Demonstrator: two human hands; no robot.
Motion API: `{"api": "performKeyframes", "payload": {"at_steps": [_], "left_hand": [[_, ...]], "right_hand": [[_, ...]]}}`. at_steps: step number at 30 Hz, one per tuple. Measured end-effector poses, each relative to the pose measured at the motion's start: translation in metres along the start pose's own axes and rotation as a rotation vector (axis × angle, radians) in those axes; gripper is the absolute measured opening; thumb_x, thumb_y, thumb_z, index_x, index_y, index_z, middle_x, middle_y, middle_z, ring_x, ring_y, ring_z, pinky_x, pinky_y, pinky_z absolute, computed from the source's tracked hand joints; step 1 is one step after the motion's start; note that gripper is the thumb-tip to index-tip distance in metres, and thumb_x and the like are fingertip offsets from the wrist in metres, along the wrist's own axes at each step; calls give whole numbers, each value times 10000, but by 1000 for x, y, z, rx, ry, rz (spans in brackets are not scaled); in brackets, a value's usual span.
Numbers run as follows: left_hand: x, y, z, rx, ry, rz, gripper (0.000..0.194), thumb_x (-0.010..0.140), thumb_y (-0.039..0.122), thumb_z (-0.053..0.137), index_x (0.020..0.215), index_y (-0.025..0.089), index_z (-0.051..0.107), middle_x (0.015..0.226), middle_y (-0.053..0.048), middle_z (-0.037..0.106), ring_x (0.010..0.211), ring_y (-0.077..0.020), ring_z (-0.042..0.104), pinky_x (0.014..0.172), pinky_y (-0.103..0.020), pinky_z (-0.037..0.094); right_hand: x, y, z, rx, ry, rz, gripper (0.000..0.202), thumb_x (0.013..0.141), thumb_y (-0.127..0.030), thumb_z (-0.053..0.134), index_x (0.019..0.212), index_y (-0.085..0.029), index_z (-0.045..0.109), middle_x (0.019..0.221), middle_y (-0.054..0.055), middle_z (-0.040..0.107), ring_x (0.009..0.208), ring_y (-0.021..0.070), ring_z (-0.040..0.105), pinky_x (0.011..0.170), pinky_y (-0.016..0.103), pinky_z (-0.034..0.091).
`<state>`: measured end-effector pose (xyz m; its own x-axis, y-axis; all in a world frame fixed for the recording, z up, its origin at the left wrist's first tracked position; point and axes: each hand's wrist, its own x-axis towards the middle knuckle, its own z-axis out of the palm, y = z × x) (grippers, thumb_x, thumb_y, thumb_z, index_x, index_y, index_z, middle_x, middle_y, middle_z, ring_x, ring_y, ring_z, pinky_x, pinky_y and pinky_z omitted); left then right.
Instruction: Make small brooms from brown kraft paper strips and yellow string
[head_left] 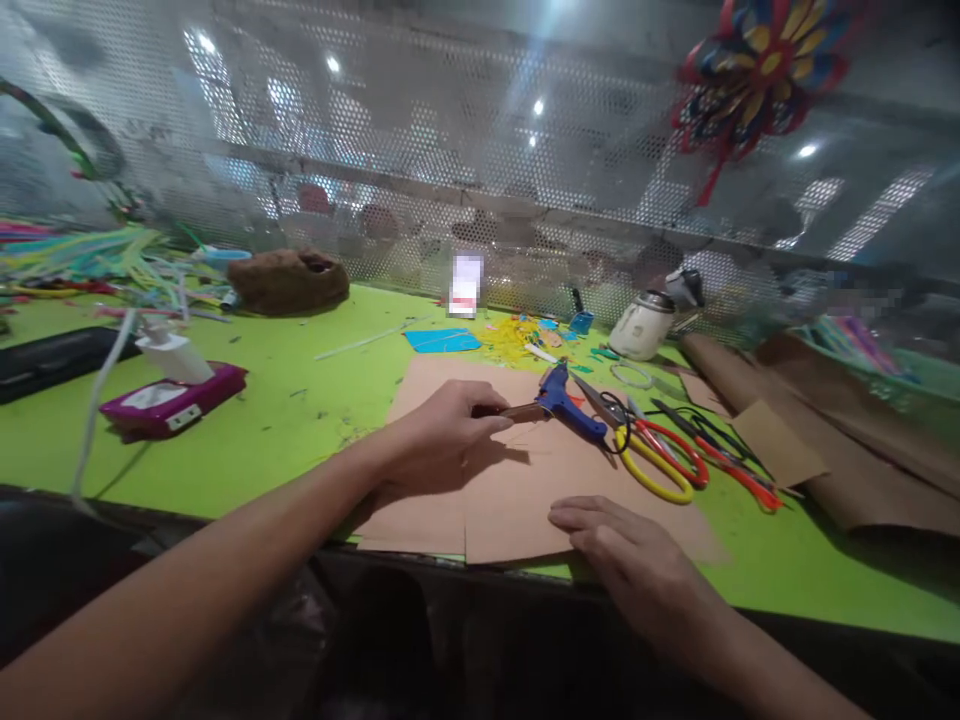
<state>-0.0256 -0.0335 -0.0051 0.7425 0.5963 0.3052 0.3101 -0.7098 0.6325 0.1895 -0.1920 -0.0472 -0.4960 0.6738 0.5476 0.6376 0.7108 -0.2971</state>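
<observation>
While my left hand (pixel 450 430) grips the narrow brown piece (pixel 527 411), my right hand (pixel 637 550) lies open upon plain tan paper (pixel 517 490); the white bottle's (pixel 643 326) marking is illegibly small.

Behind the green table (pixel 285 350) there stands a perforated metal screen (pixel 420 150). Small bright lights (pixel 538 107) shine on it, and at the upper right hangs a colourful flower-shaped ornament (pixel 769 65).

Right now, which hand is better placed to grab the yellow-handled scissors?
Probably the right hand: it rests open on brown paper, nearer the yellow handles; the left hand pinches a brown strip.
</observation>
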Motion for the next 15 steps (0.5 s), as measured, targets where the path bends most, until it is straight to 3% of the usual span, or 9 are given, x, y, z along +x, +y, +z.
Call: {"api": "performKeyframes", "payload": {"at_steps": [3, 6, 8, 10, 15], "left_hand": [[2, 6, -4, -118, 24, 57, 213, 838, 289, 527, 887, 137, 668, 741, -14, 615, 679, -112, 527, 608, -232, 394], [4, 12, -12, -273, 145, 58, 234, 827, 305, 566, 939, 122, 659, 687, -5, 600, 622, -98, 524, 578, -226, 405], [5, 14, -17, -353, 213, 40, 253, 820, 320, 578, 956, 120, 655, 645, 5, 586, 591, -97, 531, 557, -224, 412], [6, 15, -19, -364, 203, 20, 262, 807, 328, 592, 956, 123, 658, 627, 10, 584, 569, -96, 534, 549, -223, 415], [8, 12, -14, -228, 21, -1, 231, 813, 309, 578, 934, 138, 677, 631, 13, 587, 565, -85, 500, 537, -203, 379]], "right_hand": [[11, 7, 5, 4, 0, 16, 230, 877, -19, 419, 896, -191, 570, 1024, 90, 677, 1029, 190, 604, 876, 340, 524], [19, 11, 9, 3, -6, 43, 194, 874, -33, 448, 868, -191, 561, 981, 95, 662, 997, 202, 592, 826, 347, 526], [22, 9, 6, -26, -20, 75, 143, 864, -62, 494, 867, -185, 567, 980, 106, 654, 985, 217, 584, 806, 365, 523], [23, 0, -2, -63, 6, 100, 119, 855, -81, 524, 876, -184, 581, 963, 103, 654, 948, 220, 593, 805, 382, 514], [36, -19, -33, -97, 379, 126, 145, 835, -60, 546, 881, -190, 590, 814, 47, 652, 801, 182, 619, 778, 337, 489]]}}
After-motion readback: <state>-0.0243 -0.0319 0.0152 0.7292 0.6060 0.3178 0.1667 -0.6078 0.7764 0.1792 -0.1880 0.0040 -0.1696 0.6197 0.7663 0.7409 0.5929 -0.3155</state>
